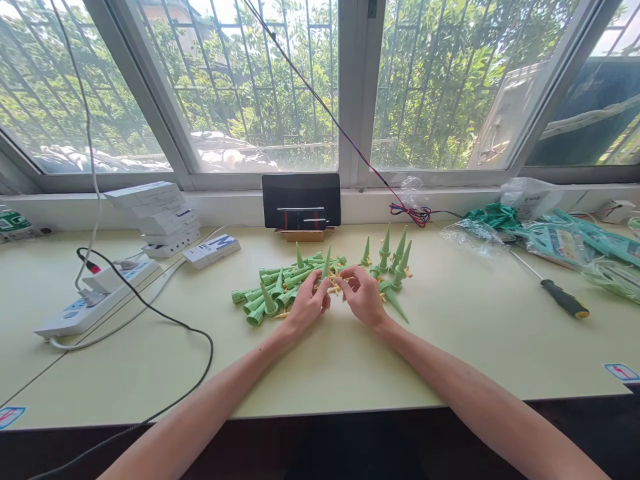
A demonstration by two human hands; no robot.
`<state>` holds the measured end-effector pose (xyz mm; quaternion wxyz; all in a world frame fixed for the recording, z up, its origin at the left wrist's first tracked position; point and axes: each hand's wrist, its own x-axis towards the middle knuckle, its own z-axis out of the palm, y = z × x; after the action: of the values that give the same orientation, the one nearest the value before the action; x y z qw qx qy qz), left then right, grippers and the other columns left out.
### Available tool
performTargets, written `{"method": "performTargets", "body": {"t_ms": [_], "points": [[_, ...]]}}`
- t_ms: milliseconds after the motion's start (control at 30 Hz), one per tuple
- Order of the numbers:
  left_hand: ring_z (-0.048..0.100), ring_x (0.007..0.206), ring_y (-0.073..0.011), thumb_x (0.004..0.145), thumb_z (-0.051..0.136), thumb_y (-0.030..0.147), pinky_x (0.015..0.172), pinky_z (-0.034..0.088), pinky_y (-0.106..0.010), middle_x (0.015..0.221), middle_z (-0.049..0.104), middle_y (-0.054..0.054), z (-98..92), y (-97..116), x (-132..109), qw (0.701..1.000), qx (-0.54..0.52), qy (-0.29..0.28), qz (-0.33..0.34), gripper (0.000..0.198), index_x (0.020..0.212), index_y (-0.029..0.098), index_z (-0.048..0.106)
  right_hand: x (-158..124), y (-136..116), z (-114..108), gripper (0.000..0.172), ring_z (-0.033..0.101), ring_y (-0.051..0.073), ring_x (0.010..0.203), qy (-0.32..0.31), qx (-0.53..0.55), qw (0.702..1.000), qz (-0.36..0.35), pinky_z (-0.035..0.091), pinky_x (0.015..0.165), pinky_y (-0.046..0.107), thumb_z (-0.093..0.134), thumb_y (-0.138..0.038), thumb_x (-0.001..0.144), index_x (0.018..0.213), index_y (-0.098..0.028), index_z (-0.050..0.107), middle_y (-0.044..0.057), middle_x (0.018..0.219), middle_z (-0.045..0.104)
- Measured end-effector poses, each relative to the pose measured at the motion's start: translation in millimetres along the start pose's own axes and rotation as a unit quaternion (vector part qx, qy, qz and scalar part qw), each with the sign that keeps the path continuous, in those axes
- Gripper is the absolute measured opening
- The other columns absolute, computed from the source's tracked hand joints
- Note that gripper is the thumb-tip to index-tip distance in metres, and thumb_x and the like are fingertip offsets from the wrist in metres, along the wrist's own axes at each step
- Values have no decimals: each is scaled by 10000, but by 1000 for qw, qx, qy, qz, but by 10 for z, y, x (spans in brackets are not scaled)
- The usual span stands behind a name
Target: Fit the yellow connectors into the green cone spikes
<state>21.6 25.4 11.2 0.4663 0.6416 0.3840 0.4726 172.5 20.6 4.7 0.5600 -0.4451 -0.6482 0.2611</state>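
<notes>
My left hand [311, 298] is closed on a green spike [326, 263], whose pointed tip stands up above the fingers. Close beside it, my right hand [361, 293] has thumb and fingertips pinched near the spike's side; a small yellowish piece seems to be between them, too small to make out. A pile of green tubes [255, 313] and loose cones lies left of and behind my left hand. Small yellow pieces [283, 315] are scattered among them. Right of my right hand, several green spikes [400, 267] with yellow pieces stand upright, and one cone [397, 305] lies tilted.
A dark screen [301, 193] stands behind the pile. At left are stacked white boxes [163, 217], a power strip [100, 300] and a black cable [200, 331]. A screwdriver [563, 298] and plastic-wrapped green items [550, 237] lie at right.
</notes>
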Motion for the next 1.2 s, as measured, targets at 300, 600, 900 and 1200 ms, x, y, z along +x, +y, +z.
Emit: {"method": "performTargets", "body": {"t_ms": [300, 600, 900, 1200], "points": [[520, 467, -67, 929, 530, 478, 381, 396, -200, 811, 538, 14, -3, -19, 1, 1000, 15, 0, 5, 331, 1086, 187, 521, 2, 0, 5, 206, 570, 104, 478, 3, 20, 1000, 3, 465, 465, 247, 599, -384, 872, 952, -202, 543, 39, 878, 660], [518, 457, -82, 925, 534, 480, 381, 382, -198, 731, 550, 22, -21, -47, 4, 1000, 25, 2, 5, 329, 1086, 193, 530, 1, 16, 8, 253, 570, 119, 482, -7, 42, 999, 11, 477, 441, 257, 609, -424, 865, 977, -209, 535, 46, 863, 676], [500, 455, -66, 925, 537, 482, 377, 378, -200, 817, 544, 8, -14, -22, -8, 999, 37, 1, 5, 322, 1073, 196, 529, -9, 5, -1, 248, 552, 128, 446, -16, 42, 999, 11, 453, 429, 260, 577, -435, 883, 979, -209, 539, 29, 760, 694], [497, 470, -71, 916, 550, 489, 378, 376, -196, 810, 544, 5, -10, -8, -14, 999, 37, -1, 6, 328, 1051, 191, 532, -15, -38, -11, 243, 624, 163, 503, -22, 34, 999, 12, 458, 442, 266, 550, -446, 901, 965, -212, 545, 42, 767, 710]]}}
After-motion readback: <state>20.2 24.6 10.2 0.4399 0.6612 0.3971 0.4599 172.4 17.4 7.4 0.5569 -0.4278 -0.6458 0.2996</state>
